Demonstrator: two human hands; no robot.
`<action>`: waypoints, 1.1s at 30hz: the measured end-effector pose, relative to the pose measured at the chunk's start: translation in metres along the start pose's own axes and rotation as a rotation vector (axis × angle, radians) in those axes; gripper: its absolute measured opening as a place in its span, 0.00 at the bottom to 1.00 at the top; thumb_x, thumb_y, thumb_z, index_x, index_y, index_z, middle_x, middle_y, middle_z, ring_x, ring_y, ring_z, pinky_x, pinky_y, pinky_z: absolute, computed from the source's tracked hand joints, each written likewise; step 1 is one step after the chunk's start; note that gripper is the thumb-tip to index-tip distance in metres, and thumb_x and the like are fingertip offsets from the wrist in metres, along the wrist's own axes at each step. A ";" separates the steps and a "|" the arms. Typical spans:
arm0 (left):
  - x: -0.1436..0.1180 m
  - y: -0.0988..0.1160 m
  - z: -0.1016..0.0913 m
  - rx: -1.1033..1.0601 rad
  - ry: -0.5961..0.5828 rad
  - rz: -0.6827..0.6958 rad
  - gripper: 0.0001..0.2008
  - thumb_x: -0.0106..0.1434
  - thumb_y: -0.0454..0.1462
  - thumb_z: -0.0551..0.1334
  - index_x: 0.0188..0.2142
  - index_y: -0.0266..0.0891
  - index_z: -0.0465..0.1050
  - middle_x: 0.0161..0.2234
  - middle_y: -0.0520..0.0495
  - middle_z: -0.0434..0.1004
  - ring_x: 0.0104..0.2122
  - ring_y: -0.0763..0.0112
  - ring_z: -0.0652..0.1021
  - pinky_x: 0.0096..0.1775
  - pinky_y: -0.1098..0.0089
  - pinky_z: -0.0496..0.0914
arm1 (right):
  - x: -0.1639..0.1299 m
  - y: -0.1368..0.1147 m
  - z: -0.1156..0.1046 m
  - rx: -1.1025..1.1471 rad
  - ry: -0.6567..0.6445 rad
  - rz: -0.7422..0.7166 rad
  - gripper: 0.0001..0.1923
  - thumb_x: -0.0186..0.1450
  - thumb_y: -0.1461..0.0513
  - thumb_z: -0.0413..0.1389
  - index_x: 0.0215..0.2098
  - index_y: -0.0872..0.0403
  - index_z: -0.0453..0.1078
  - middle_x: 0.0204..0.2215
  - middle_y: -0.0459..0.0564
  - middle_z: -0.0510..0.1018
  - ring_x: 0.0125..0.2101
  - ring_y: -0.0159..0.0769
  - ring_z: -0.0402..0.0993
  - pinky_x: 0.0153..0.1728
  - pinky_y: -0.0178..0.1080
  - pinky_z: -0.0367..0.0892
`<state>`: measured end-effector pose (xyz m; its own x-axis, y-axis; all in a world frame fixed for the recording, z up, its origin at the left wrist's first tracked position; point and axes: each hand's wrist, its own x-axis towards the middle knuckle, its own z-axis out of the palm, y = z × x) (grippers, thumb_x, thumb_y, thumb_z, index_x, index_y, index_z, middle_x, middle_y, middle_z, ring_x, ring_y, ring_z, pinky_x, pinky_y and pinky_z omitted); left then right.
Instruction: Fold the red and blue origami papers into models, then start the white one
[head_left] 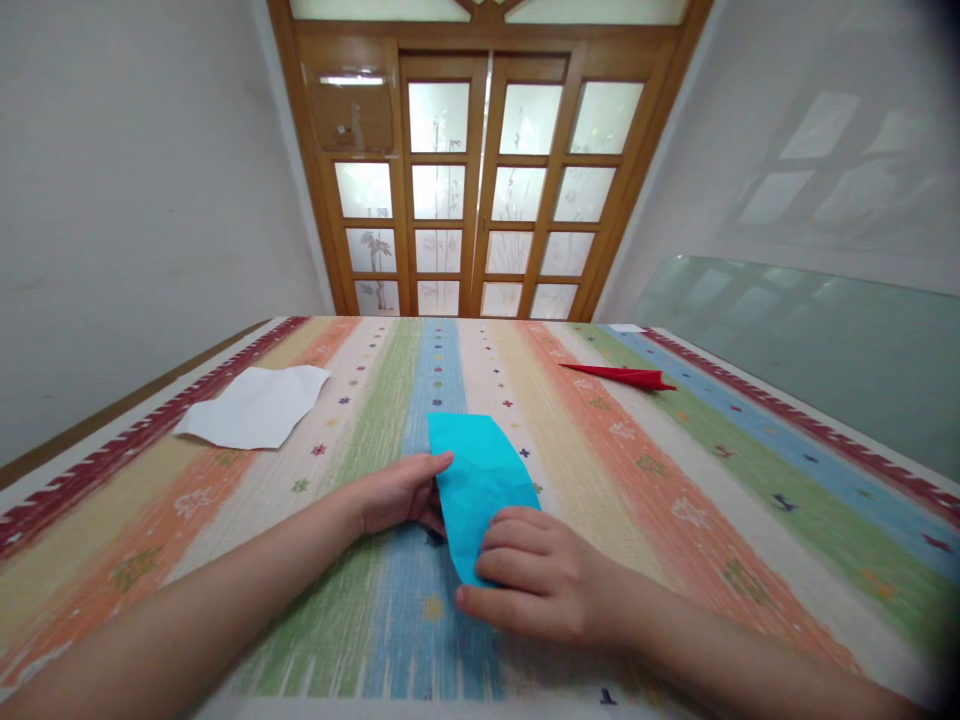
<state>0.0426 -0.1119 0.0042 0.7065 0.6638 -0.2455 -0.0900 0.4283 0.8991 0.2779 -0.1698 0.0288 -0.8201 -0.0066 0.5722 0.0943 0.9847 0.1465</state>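
A bright blue sheet of paper (pixel 480 470), lightly creased and with a curved right edge, is held above the striped tablecloth in front of me. At its left edge, my left hand (pixel 409 492) pinches it, the thumb on top and the other fingers partly hidden behind. My right hand (pixel 540 575) grips the lower right part, its fingers curled over the paper's face and the thumb near the bottom corner.
A white piece of paper (pixel 259 407) lies at the left of the tablecloth (pixel 360 590). On the right rests a narrow folded red paper (pixel 622 376). Beyond the table stand wooden doors with glass panes (pixel 480 180); a pale glass panel (pixel 795 330) is at the right.
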 end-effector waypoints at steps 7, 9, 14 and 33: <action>0.003 -0.008 0.008 0.130 0.253 0.003 0.21 0.51 0.45 0.74 0.39 0.34 0.75 0.31 0.47 0.79 0.25 0.71 0.76 0.25 0.73 0.69 | -0.006 0.001 0.004 0.243 -0.197 0.151 0.18 0.69 0.56 0.56 0.56 0.49 0.69 0.39 0.52 0.81 0.41 0.43 0.75 0.46 0.47 0.69; 0.004 -0.008 0.007 0.143 0.246 0.026 0.21 0.51 0.45 0.74 0.39 0.34 0.76 0.32 0.46 0.80 0.26 0.70 0.77 0.26 0.72 0.70 | -0.014 0.007 0.002 0.238 -0.086 0.250 0.21 0.67 0.57 0.57 0.58 0.45 0.68 0.46 0.53 0.79 0.48 0.47 0.73 0.54 0.52 0.65; 0.001 -0.004 0.004 0.152 0.030 0.034 0.26 0.52 0.43 0.74 0.48 0.35 0.76 0.44 0.38 0.81 0.41 0.60 0.81 0.48 0.60 0.73 | -0.029 0.025 0.012 0.289 0.340 0.831 0.25 0.66 0.57 0.58 0.62 0.41 0.64 0.64 0.53 0.64 0.64 0.53 0.57 0.62 0.59 0.55; -0.010 0.012 -0.021 0.225 0.009 -0.250 0.21 0.52 0.49 0.73 0.36 0.34 0.80 0.34 0.42 0.82 0.28 0.68 0.79 0.32 0.70 0.74 | -0.038 0.051 0.026 1.333 0.315 1.352 0.18 0.56 0.56 0.69 0.42 0.50 0.72 0.38 0.49 0.80 0.32 0.36 0.76 0.31 0.37 0.69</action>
<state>0.0196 -0.1005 0.0101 0.6807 0.5610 -0.4711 0.2432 0.4335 0.8677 0.2995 -0.1152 -0.0067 -0.4523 0.8845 -0.1145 -0.0683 -0.1624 -0.9844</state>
